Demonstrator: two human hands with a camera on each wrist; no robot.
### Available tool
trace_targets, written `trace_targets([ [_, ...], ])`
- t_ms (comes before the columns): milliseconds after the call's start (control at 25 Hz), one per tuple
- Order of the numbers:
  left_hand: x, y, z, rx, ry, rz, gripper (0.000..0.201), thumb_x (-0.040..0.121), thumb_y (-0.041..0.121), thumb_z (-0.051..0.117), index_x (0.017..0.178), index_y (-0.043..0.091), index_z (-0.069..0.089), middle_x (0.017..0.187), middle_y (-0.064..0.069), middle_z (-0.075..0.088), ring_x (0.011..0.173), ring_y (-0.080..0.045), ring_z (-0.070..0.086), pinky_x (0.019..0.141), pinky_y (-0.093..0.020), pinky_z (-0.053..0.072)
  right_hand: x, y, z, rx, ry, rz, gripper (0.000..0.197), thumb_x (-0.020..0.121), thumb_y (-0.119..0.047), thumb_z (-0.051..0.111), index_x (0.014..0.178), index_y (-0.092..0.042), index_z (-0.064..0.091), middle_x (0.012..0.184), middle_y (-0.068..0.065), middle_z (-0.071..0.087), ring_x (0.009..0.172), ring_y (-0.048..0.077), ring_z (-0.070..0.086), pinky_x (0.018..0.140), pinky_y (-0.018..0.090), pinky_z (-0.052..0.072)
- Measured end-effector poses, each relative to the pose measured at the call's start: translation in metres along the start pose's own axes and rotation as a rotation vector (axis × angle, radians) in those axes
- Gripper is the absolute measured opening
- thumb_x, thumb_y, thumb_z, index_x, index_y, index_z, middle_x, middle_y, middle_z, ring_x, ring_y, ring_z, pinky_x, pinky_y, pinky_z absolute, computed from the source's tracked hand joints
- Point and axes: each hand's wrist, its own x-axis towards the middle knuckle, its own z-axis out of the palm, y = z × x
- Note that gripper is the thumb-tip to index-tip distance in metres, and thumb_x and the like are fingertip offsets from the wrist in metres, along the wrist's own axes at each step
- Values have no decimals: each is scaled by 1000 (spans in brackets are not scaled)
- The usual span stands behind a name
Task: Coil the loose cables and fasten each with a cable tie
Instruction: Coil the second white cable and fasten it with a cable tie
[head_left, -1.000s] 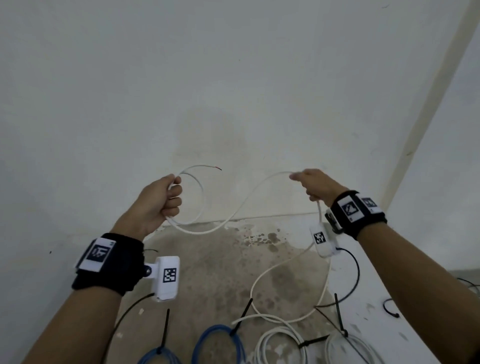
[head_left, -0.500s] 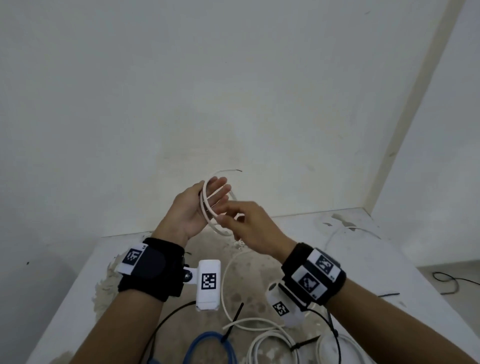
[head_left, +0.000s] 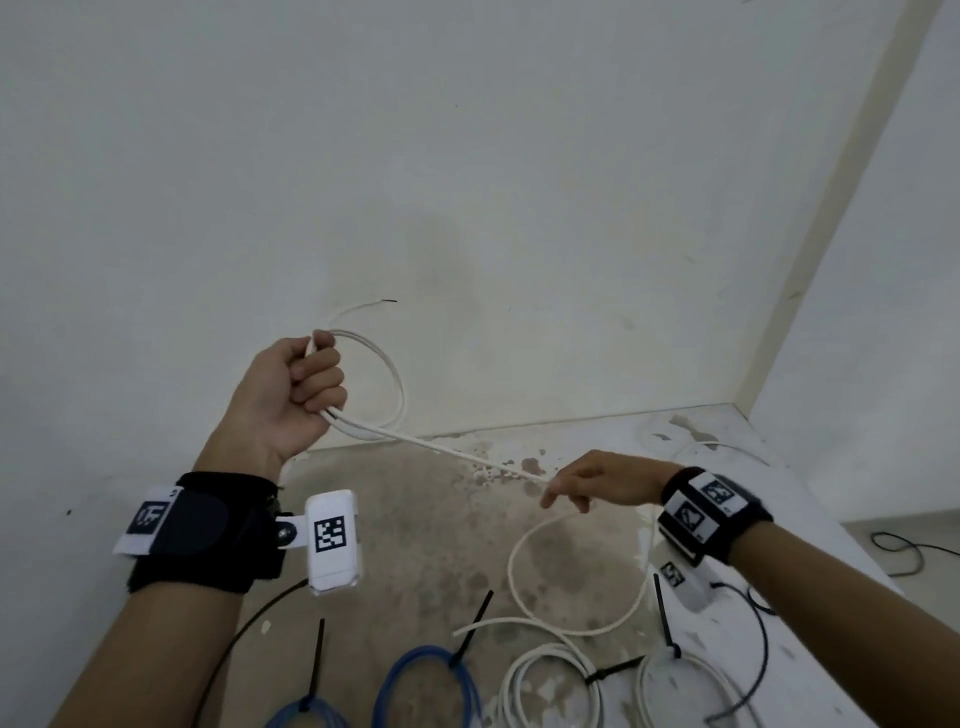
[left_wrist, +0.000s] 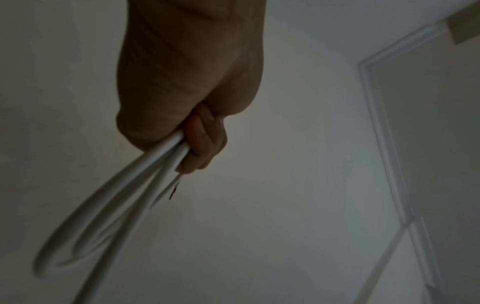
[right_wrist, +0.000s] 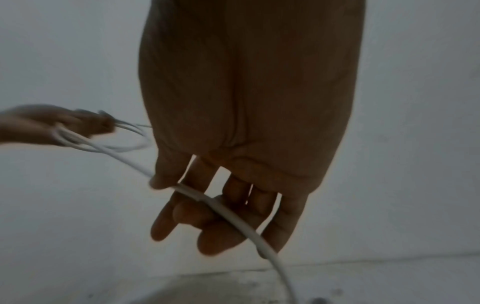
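My left hand (head_left: 296, 395) is raised in front of the wall and grips a small coil of white cable (head_left: 401, 395) in its fist. The left wrist view shows the loops (left_wrist: 145, 174) leaving the curled fingers, with a stripped end beside them. From the coil a straight stretch of the cable (head_left: 457, 453) runs down and right to my right hand (head_left: 576, 483). That hand holds it lightly between thumb and fingers (right_wrist: 207, 218), the cable (right_wrist: 233, 218) lying across them. Beyond it the slack (head_left: 514, 571) loops on the table.
Along the near edge of the stained table (head_left: 415, 519) lie tied coils: two blue ones (head_left: 431, 691) and two white ones (head_left: 550, 686), each with a black cable tie (head_left: 472, 621). The wall stands close behind. The table's right edge drops to the floor, where a black cord (head_left: 904, 551) lies.
Half a second ago both hands met at the coil. My right hand has since moved down and right along the cable, and my left fingers have curled round the loops.
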Motion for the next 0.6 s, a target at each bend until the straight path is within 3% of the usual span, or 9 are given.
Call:
trace_targets([
  [80, -7, 11, -10, 39, 1, 12, 9, 79, 18, 43, 73, 21, 49, 44, 7, 26, 33, -12, 16, 34, -18, 16, -2, 26, -28, -100, 59, 180, 62, 77, -86, 45, 96, -37, 78, 84, 6, 69, 80, 13, 62, 91, 31, 49],
  [120, -11, 15, -13, 58, 4, 12, 10, 79, 18, 44, 71, 21, 49, 44, 6, 25, 36, -13, 11, 34, -19, 15, -2, 34, -42, -136, 97, 261, 66, 74, -87, 47, 94, -33, 78, 83, 1, 69, 81, 12, 63, 93, 34, 50],
  [200, -16, 18, -16, 105, 6, 5, 11, 80, 17, 43, 70, 21, 48, 44, 6, 25, 41, -13, 6, 34, -19, 13, 2, 29, -73, -188, 174, 410, 54, 85, -70, 54, 90, -22, 76, 81, -5, 66, 80, 13, 63, 89, 34, 49],
  [280, -16, 15, -16, 171, 3, -10, 14, 84, 17, 42, 72, 21, 46, 45, 7, 25, 41, -12, 5, 32, -18, 13, 10, 6, -102, -171, 333, 472, 41, 92, -55, 60, 85, -16, 73, 76, -4, 61, 68, 13, 59, 71, 29, 47],
  [360, -12, 5, -14, 232, 6, -37, 21, 93, 17, 36, 74, 19, 45, 46, 8, 25, 35, -9, 9, 29, -18, 16, 18, -28, -123, -135, 557, 429, 35, 94, -42, 64, 88, -9, 73, 65, -3, 52, 56, 12, 47, 53, 24, 36],
  [440, -5, -11, -9, 241, -3, -78, 26, 97, 18, 31, 75, 18, 45, 47, 9, 25, 30, -4, 17, 28, -18, 16, 30, -63, -128, -11, 731, 340, 25, 96, -27, 62, 94, -6, 74, 58, -1, 44, 50, 14, 37, 47, 24, 31],
  [600, 7, -48, 8, 228, 18, -128, 29, 101, 20, 31, 77, 16, 47, 50, 8, 30, 31, -4, 20, 30, -17, 16, 45, -129, -100, 377, 723, 95, 24, 101, -14, 50, 100, -5, 72, 70, 2, 48, 50, 13, 34, 41, 22, 29],
])
